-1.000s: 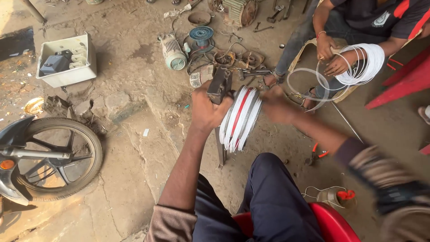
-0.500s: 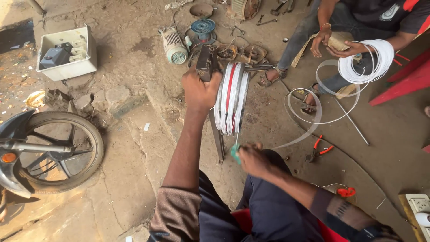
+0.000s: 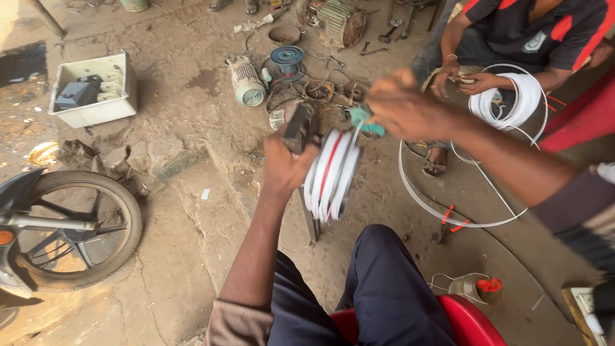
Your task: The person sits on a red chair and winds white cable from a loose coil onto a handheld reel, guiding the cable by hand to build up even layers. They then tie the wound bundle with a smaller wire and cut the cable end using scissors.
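The work area is a rough, cracked concrete floor point(image 3: 192, 211), dusty brown and stained, with broken slab edges near the left side. Scattered over it are a ribbed grey electric motor point(image 3: 246, 82), a blue wire spool point(image 3: 287, 56), a finned rusty motor housing point(image 3: 343, 20) and small rusted metal parts. A white rectangular plastic tray point(image 3: 96, 90) holding a dark box stands at upper left, and a spoked black motorcycle wheel point(image 3: 77, 237) rests at the left edge. The left hand point(image 3: 285, 168) is closed around the dark metal frame point(image 3: 301, 128) that carries a round coil of white flat strip with a red band point(image 3: 330, 176); the coil stands on edge, just right of the hand, above the person's dark-trousered knee. The right hand point(image 3: 403, 109) is raised beside the top of the coil, fingers pinched on a small teal-coloured piece point(image 3: 365, 118); motion blur hides the exact grip. A loose loop of white strip point(image 3: 448, 205) trails across the floor to the right. Red-handled pliers point(image 3: 448, 221) lie inside that loop. A second person, seated at upper right, holds another bundle of white strip point(image 3: 512, 96). A red plastic seat point(image 3: 461, 320) shows at the bottom edge.
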